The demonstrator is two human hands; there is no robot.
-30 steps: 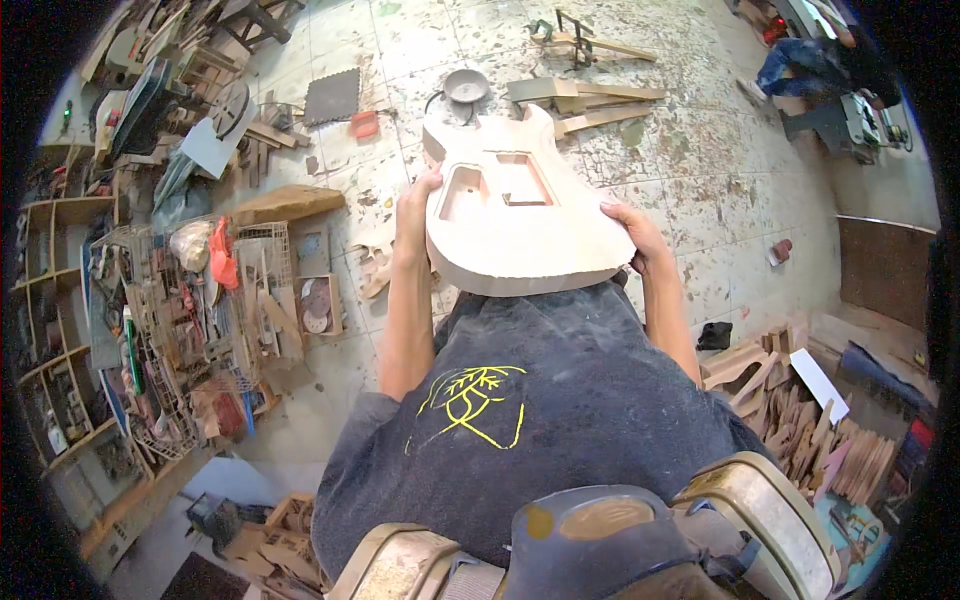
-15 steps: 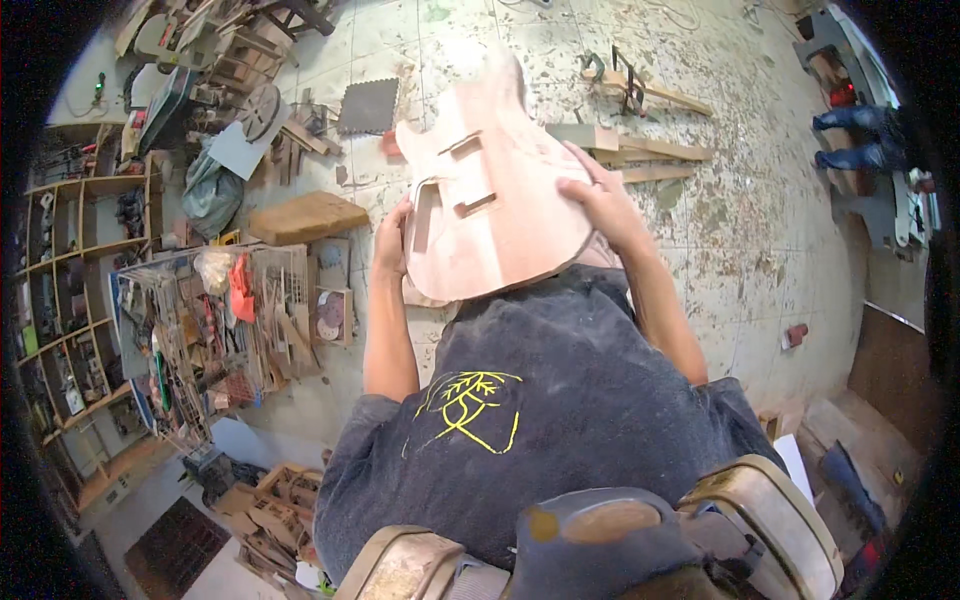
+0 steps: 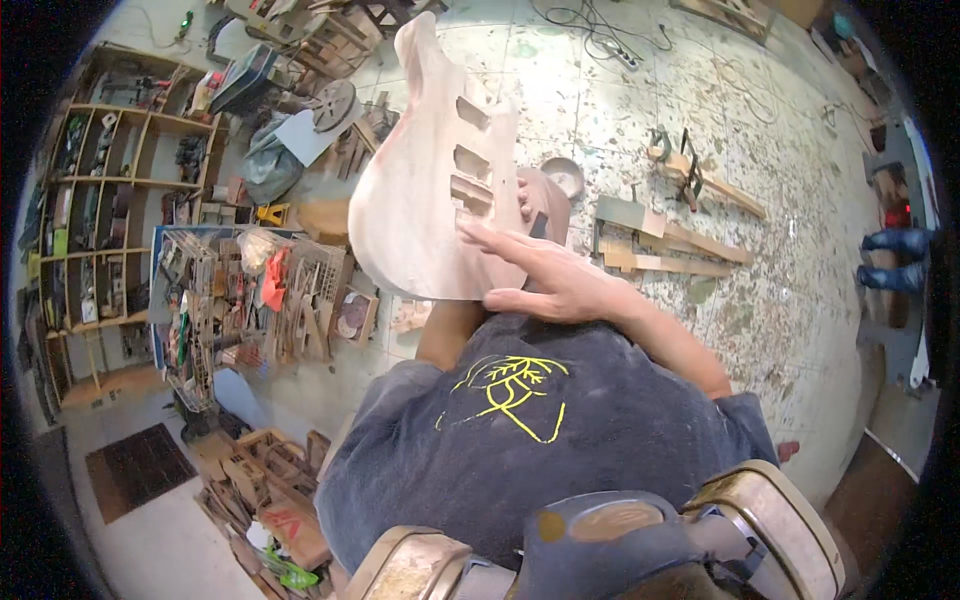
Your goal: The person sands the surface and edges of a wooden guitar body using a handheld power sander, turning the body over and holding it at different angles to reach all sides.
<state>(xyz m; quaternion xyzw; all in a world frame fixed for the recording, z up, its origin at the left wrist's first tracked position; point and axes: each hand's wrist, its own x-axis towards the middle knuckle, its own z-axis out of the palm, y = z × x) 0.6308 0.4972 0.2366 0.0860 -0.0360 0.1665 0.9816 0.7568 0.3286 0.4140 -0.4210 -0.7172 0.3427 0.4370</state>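
A pale wooden guitar body (image 3: 410,220) with cut cavities is held tilted in front of me. My left hand (image 3: 523,200) is mostly hidden behind it; its fingertips show curled round the right side, gripping it. My right hand (image 3: 560,280) lies across the lower right part of the face, fingers stretched out and touching the wood. A browner wooden piece shows just behind the body on the right, partly hidden.
Wood boards (image 3: 690,245), a clamp (image 3: 688,178), a round dish (image 3: 562,172) and a power strip (image 3: 625,57) lie on the floor. Shelves (image 3: 130,180) and wire baskets (image 3: 200,310) stand left. At the far right, another person's legs (image 3: 890,260) show beside a machine.
The guitar body has turned and swung left, showing different cavities. My left hand has gone behind it. My right hand has moved from the edge onto the face, fingers extended.
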